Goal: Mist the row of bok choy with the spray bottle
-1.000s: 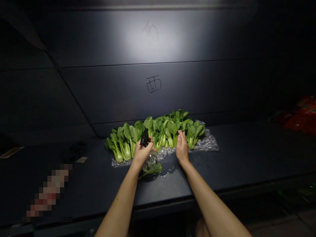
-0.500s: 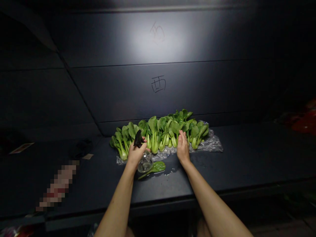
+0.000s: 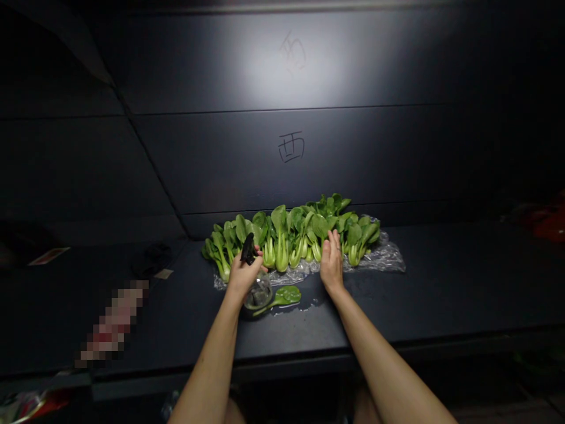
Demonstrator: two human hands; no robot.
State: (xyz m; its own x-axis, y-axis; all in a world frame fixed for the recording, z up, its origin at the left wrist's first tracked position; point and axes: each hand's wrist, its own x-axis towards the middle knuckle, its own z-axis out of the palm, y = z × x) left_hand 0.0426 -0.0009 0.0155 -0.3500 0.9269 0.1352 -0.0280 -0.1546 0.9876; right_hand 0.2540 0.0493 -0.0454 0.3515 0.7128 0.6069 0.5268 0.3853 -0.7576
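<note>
A row of green bok choy [image 3: 291,235] lies on a clear plastic sheet [image 3: 384,256] on a dark shelf. My left hand [image 3: 242,275] is closed round a clear spray bottle [image 3: 259,292] with a black trigger head, held just in front of the left bunches. My right hand [image 3: 332,262] has its fingers stretched out and rests against the bunches near the middle of the row. One loose green leaf [image 3: 285,295] lies on the wet shelf between my hands.
The dark shelf [image 3: 441,294] runs left and right, backed by dark panels with a chalked character [image 3: 291,147]. A dark object [image 3: 152,259] and a small card [image 3: 48,255] lie at the left. Something red [image 3: 549,221] sits at far right.
The view has shifted, so everything sits a little further right. My left hand with the bottle has dropped slightly; my right hand stays at the greens.
</note>
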